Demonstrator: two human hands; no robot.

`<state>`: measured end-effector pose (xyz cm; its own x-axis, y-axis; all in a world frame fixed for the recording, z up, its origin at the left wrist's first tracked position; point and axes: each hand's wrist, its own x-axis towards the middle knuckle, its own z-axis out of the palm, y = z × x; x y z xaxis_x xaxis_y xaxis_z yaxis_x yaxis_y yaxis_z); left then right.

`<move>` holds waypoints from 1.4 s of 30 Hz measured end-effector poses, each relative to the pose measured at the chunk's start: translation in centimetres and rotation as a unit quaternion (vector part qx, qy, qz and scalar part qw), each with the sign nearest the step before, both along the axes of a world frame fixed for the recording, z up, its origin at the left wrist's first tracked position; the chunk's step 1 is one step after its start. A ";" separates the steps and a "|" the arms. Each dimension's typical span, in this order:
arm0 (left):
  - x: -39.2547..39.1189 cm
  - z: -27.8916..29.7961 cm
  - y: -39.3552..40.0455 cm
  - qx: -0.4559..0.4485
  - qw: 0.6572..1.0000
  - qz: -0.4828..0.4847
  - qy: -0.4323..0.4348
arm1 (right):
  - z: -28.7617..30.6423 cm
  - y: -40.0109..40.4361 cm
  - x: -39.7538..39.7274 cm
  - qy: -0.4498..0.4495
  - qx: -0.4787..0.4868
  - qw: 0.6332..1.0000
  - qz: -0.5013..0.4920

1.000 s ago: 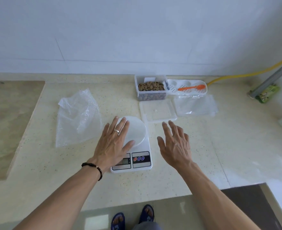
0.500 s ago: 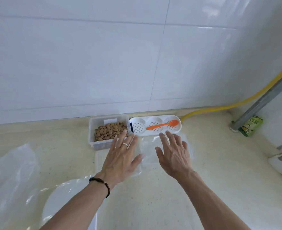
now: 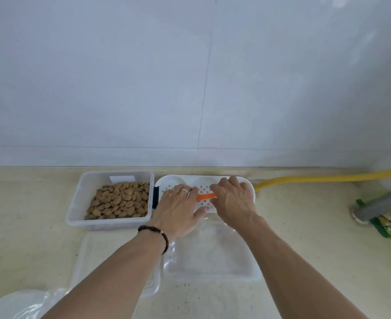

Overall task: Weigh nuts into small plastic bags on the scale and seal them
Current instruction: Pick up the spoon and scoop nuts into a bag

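Orange plastic spoon [image 3: 205,197], lying in the white perforated plastic tray [image 3: 173,181] at the back of the counter: I judge the task barely begun.

Spoon's long axis runs left to right; which end is the bowl I cannot tell, my hands cover both. My right hand [image 3: 233,201] curls its fingers over one end; my left hand [image 3: 178,209] lies flat, fingers straight. Brown nuts [image 3: 120,200] sit unscooped in the clear plastic tub [image 3: 74,210]; the clear small plastic bags [image 3: 210,256] lie flat, unfilled, unsealed. No scale in view.
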<state>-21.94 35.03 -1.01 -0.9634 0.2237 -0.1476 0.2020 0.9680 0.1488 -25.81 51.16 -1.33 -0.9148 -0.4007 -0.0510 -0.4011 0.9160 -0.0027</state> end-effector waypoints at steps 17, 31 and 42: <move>1.4 5.0 -1.4 0.311 0.943 0.120 0.005 | 3.8 -0.8 1.3 0.175 -0.156 0.972 0.025; 12.1 12.3 -12.1 0.572 0.792 0.213 -0.017 | 12.4 -12.7 13.8 -0.119 -0.589 0.763 -0.240; 19.4 9.7 -23.5 0.502 0.851 0.101 -0.119 | 11.6 -22.5 23.1 -0.192 -0.634 0.692 -0.286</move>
<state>-2.51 11.50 8.67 -0.9666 0.1853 -0.1770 -0.1057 0.3412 0.9340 -2.68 28.67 10.27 -0.9587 0.0760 -0.2739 0.2801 0.0874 -0.9560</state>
